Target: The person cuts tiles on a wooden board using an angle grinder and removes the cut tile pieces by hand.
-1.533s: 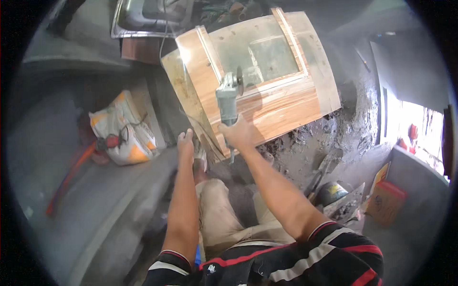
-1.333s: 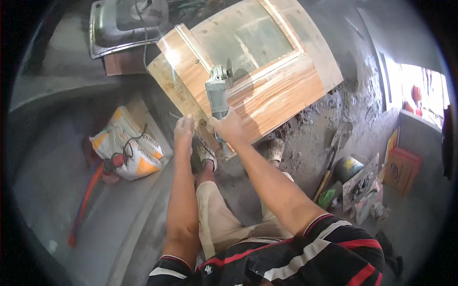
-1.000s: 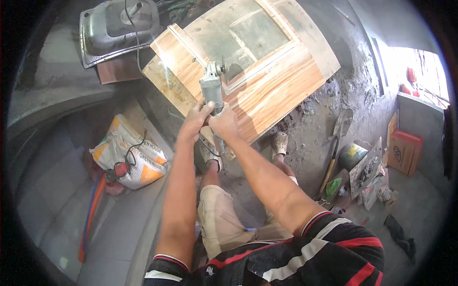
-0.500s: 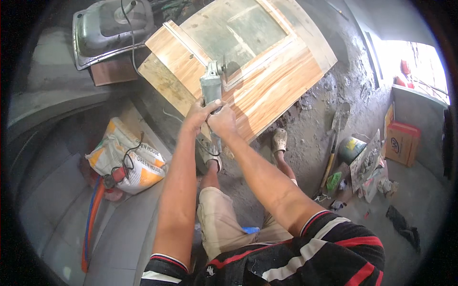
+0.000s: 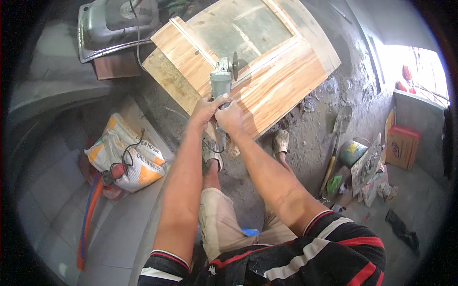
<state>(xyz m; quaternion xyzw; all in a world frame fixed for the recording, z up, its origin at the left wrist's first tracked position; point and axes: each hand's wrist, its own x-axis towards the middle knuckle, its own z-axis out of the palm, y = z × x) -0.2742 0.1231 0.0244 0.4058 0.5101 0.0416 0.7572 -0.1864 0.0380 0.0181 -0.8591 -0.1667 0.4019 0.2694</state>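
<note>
Both my hands grip an angle grinder (image 5: 221, 84) over a wooden panel. My left hand (image 5: 206, 110) wraps round its left side, with the thumb laid across the body. On the right of the handle, my right hand (image 5: 231, 117) is closed. The round cutting disc (image 5: 235, 66) stands on edge at the right of the grinder's head, above the board; whether it touches cannot be made out. Below me, the plywood panel (image 5: 281, 81) has striped grain and a large opening, and rests on a paler sheet (image 5: 164, 76). The power cord (image 5: 179, 113) trails from the handle's lower end.
A steel sink (image 5: 109, 28) lies at the far left. White and orange sacks (image 5: 138, 164) sit at left beside an orange and blue hose (image 5: 88, 221). To the right are a shovel (image 5: 336, 143), a bucket (image 5: 353, 151) and a cardboard box (image 5: 401, 147). Wet mortar covers the floor beyond the panel.
The grinder and both hands have shifted slightly right. Its head has turned, so the disc now shows as a wider oval. The whole view has moved a little.
</note>
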